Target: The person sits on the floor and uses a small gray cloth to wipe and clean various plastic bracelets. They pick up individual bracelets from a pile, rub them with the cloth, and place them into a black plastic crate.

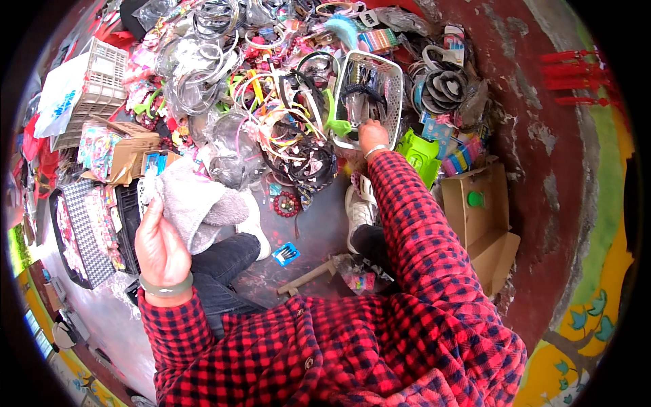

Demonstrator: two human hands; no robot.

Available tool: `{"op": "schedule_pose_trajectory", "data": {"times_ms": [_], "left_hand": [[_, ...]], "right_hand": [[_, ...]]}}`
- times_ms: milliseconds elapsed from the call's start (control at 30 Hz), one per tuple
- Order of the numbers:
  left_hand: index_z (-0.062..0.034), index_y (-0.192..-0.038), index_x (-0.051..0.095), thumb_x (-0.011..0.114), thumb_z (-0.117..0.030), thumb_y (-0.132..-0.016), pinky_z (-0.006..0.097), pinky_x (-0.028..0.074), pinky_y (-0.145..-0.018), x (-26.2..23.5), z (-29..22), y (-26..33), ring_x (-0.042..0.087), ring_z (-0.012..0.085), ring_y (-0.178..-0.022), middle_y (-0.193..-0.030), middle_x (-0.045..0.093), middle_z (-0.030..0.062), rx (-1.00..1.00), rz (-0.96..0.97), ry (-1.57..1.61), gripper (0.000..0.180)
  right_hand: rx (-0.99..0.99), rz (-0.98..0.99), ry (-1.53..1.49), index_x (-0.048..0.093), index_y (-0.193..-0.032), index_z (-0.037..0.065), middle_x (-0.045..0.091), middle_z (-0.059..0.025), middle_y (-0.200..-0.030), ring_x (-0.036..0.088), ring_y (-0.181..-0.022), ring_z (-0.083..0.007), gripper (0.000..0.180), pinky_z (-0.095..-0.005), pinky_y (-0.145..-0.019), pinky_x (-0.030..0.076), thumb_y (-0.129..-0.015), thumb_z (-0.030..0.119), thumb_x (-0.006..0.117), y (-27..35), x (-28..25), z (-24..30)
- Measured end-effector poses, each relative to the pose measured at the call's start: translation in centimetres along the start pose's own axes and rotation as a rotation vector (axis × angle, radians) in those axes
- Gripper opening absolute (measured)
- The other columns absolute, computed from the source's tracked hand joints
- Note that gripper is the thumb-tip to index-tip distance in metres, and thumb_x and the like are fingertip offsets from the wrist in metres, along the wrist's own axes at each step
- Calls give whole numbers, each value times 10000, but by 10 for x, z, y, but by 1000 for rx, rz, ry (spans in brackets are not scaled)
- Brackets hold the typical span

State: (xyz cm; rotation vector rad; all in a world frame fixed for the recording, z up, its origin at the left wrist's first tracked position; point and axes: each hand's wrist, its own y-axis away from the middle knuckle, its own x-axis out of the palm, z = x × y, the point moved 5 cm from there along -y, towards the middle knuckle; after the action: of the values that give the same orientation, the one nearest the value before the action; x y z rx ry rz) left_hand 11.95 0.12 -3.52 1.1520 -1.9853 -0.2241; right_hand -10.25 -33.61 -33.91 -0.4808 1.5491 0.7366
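Note:
My left hand is closed on a grey cloth, pinching its edge between thumb and fingers; the rest hangs over my left knee side. My right hand reaches over the near end of a white plastic basket. Its fingers are curled inside, and whatever they grip is hidden. A dark braided headband lies in the basket among other dark, clear-wrapped pieces. Touching the basket's left side is a bright green piece, and a lime green plastic basket lies to its right.
A big heap of headbands and bagged hair goods spreads across the far floor. Boxes and a beige crate stand at left. An open cardboard box sits at right. Between my shoes lie a beaded bracelet and a small blue packet.

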Motion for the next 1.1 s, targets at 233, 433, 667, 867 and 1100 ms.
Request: {"op": "schedule_pose_trajectory", "data": {"times_ms": [233,433,667,867,1100], "left_hand": [[37,-1222,410,433,-96,-882,388,339,-1000,19,6,7,476,250,-1126,-1214,494,152,-18,97,39,365],[32,-1165,449,383,-116,-904,367,397,-946,25,9,4,525,246,-1047,-1110,547,142,5,208,55,307],[31,-1124,495,432,-121,-875,372,395,-932,52,3,23,539,239,-1017,-1077,571,126,161,474,169,298],[-24,-1155,502,422,-98,-896,352,372,-947,52,24,27,508,207,-1056,-1119,549,79,94,532,222,281],[-37,-1143,470,404,-136,-919,331,367,-945,38,-1,55,476,198,-1064,-1099,517,81,219,411,338,254]], "right_hand": [[463,116,-333,606,-938,37,611,-206,-958,597,-893,-349,253,-431,-777,472,-816,173,432,-2,-33,-23],[25,29,-267,644,-867,21,644,-155,-816,619,-737,-316,233,-367,-670,500,-773,179,500,-25,-147,-25],[-195,-5,-1413,600,-1045,21,625,-50,-918,578,-832,-117,267,-259,-729,448,-870,212,536,75,-327,106],[-691,-351,-1116,349,-1290,17,378,-194,-1291,348,-1226,-300,580,-346,-1001,283,-799,180,610,180,-363,224],[-586,-422,-1160,390,-1255,48,551,-193,-1089,548,-995,-323,458,-354,-845,409,-837,150,547,172,-352,269]]}}
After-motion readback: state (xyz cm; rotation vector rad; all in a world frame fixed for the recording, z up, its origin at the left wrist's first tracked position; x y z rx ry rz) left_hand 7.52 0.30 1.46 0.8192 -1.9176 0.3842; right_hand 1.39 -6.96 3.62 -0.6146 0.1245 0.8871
